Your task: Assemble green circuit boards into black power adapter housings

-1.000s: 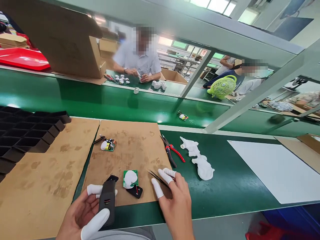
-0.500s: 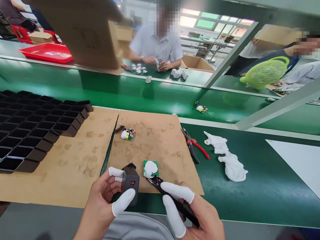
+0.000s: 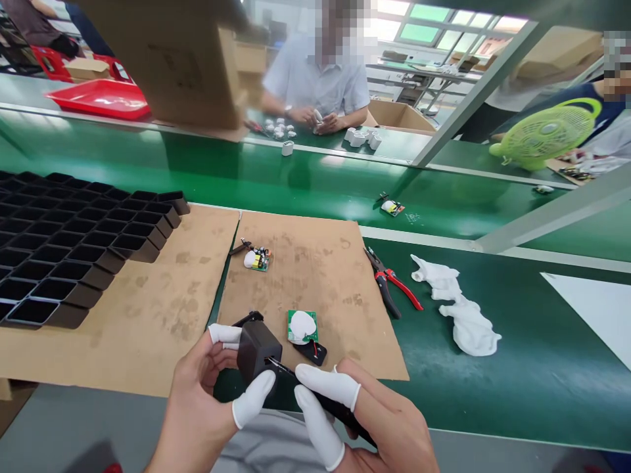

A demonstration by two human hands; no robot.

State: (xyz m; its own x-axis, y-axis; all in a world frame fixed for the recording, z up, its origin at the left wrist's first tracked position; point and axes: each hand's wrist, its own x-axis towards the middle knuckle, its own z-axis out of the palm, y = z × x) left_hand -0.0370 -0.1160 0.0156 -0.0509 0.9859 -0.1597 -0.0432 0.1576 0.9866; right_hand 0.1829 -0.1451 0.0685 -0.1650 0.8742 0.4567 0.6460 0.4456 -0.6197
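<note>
My left hand (image 3: pixel 207 401), with white finger cots, grips a black charger housing (image 3: pixel 256 355) near the table's front edge. My right hand (image 3: pixel 374 420), also in finger cots, pinches black tweezers (image 3: pixel 320 401) whose tip points into the housing's open end. Just beyond them, a green circuit board with a white pad (image 3: pixel 302 326) lies on a brown cardboard sheet (image 3: pixel 315 282), beside a small black part (image 3: pixel 314 353).
A second circuit board (image 3: pixel 257 259) lies farther back on the cardboard. Red-handled cutters (image 3: pixel 392 286) and white gloves (image 3: pixel 458 312) rest on the green table. A black compartment tray (image 3: pixel 64 243) sits at left. Across the green conveyor (image 3: pixel 207 177), other people work; a green fan (image 3: pixel 547 135) stands right.
My right hand picked up the tweezers from the cardboard and brought their tip to the housing. My left hand turned the housing so its open end faces the tweezers.
</note>
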